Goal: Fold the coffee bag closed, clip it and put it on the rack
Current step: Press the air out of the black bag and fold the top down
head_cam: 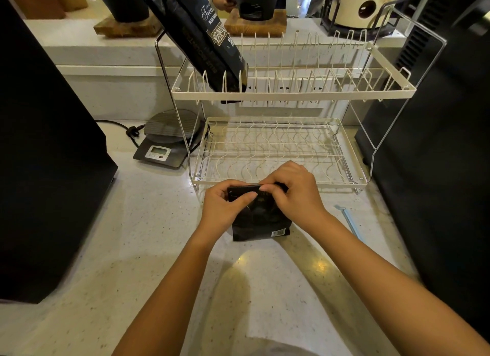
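Both the left hand (225, 207) and right hand (291, 191) pinch the coffee bag (261, 220) top between them.

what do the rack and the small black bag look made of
Rack: looks like thin metal wire with a cream coating, plus bare shiny side rods that glint. Small black bag: seems a matte plastic or foil laminate; it creases softly and shows dull sheen, so which one stays open.
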